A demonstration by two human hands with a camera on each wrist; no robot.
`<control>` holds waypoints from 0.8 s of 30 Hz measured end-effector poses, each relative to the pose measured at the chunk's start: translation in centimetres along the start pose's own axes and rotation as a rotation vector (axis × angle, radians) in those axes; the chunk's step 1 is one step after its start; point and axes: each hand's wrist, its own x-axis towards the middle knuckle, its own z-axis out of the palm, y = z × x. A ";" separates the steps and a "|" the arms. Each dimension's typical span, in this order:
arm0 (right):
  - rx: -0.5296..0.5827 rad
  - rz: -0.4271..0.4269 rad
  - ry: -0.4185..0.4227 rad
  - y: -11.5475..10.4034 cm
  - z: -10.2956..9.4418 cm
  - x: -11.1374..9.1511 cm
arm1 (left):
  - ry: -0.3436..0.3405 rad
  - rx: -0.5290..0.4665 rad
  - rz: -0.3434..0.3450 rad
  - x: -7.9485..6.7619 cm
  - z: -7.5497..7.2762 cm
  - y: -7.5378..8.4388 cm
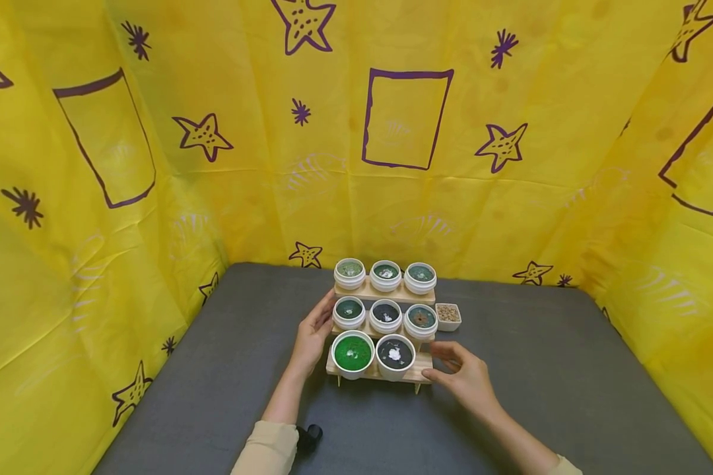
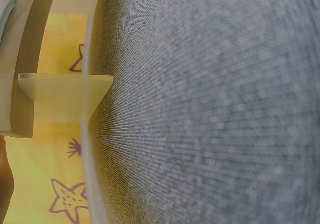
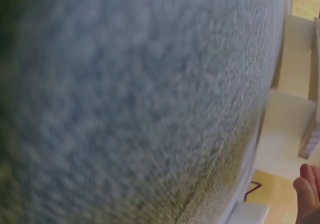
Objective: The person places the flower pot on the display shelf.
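Observation:
A three-tier wooden stand carries several round white cups. In its front row are a cup of bright green filling and a cup of dark grey filling with a white patch. The upper two rows hold smaller ribbed cups, such as one with a brown mark on teal. My left hand lies along the stand's left side, fingers extended toward the upper tiers. At the right end of the bottom tier is my right hand, its thumb tip right at the edge and its fingers loosely bent.
Just right of the stand sits a small square white bowl of beige grains. A black object lies beside my left sleeve. The dark grey table ends at yellow cloth walls with drawn starfish.

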 end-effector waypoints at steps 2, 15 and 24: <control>-0.015 0.015 0.005 0.2 -0.2 0.2 | -0.001 -0.002 -0.002 0.0 0.0 -0.1; -0.159 0.054 0.088 2.4 -2.1 2.7 | 0.003 0.000 -0.008 -0.1 0.1 0.0; -0.216 0.129 0.148 4.0 -3.3 5.1 | 0.009 0.030 -0.006 -0.1 0.0 -0.1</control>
